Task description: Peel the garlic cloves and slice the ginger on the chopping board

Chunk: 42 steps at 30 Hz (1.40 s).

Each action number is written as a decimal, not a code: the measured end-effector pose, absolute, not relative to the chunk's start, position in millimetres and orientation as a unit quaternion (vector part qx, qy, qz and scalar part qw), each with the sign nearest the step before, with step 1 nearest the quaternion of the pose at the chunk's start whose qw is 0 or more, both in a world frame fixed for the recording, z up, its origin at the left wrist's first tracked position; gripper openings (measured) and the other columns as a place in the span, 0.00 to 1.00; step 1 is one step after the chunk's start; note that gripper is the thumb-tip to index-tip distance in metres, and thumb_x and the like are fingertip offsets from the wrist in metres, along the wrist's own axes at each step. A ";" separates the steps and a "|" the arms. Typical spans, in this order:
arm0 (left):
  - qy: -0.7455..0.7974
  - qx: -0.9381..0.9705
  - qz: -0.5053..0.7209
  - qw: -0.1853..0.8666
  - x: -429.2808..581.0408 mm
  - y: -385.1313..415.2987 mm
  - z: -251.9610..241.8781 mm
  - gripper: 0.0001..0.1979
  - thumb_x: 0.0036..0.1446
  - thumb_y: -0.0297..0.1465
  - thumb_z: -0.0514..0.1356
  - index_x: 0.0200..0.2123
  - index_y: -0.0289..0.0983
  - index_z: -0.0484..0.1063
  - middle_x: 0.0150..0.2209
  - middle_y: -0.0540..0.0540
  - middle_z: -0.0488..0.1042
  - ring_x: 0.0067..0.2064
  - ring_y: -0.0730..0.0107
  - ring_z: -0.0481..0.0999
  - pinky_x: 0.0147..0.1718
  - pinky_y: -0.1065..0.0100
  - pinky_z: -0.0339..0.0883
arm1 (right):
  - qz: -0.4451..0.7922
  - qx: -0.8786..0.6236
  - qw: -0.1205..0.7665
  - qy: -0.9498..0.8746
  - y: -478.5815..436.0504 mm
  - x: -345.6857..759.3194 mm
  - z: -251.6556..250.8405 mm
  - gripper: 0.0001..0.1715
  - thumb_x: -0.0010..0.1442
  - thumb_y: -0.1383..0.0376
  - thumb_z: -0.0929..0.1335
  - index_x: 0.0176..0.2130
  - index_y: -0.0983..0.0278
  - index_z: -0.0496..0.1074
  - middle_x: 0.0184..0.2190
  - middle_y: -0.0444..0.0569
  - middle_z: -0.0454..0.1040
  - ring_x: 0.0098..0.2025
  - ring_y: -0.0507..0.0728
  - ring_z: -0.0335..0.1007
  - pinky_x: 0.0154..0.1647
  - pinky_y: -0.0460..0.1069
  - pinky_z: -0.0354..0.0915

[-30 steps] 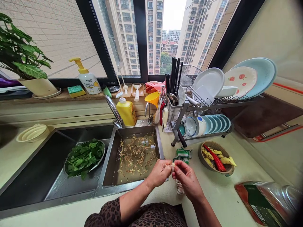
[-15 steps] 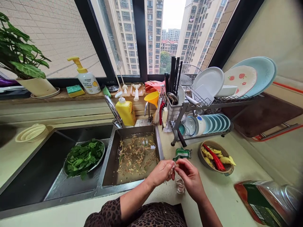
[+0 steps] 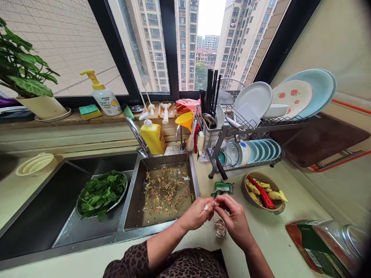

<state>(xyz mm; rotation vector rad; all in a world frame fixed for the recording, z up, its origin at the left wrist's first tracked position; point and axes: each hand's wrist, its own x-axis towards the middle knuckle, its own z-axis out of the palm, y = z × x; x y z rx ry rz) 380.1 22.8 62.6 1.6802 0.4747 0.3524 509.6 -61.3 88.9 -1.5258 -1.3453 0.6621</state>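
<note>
My left hand and my right hand meet over the counter, just past the sink's right edge. Their fingertips pinch a small pale piece, perhaps a garlic clove, which is mostly hidden by my fingers. Below my hands stands a small clear glass with pale bits in it. Just beyond my right hand lies a green-and-white scouring cloth. A woven basket of yellow pieces and red chillies sits further right.
The steel sink's right basin holds murky water and pale scraps. A steel bowl of green leaves sits in the left basin. A dish rack stands behind the basket, and a green-and-red packet lies at the lower right.
My hands have drawn closer together around the small pale piece, and the glass below them shows more fully. The whole view has shifted slightly with my head.
</note>
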 end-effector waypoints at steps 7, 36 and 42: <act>0.257 0.630 0.256 0.687 389.7 6.9 50.6 0.26 0.60 0.50 0.43 0.21 0.36 0.59 0.17 0.53 0.57 0.20 0.77 0.55 0.19 0.74 0.51 | 0.365 -0.593 0.577 -0.427 -59.6 497.0 77.0 0.10 0.56 0.59 0.68 0.32 0.64 0.72 0.27 0.46 0.69 0.29 0.53 0.67 0.30 0.46 0.66; 0.162 0.635 0.093 0.750 381.8 22.5 58.6 0.25 0.58 0.49 0.46 0.22 0.35 0.61 0.15 0.54 0.60 0.16 0.81 0.55 0.15 0.76 0.50 | 0.202 -0.608 0.411 -0.648 -68.6 510.5 95.5 0.05 0.60 0.69 0.63 0.35 0.63 0.68 0.28 0.44 0.65 0.28 0.51 0.63 0.29 0.45 0.60; 0.190 0.712 0.033 0.676 382.0 22.9 70.6 0.21 0.56 0.35 0.44 0.15 0.35 0.62 0.13 0.52 0.62 0.17 0.79 0.60 0.18 0.76 0.54 | 0.237 -0.626 0.356 -0.651 -68.0 509.4 93.7 0.04 0.59 0.69 0.64 0.33 0.63 0.69 0.28 0.44 0.66 0.28 0.51 0.63 0.29 0.45 0.60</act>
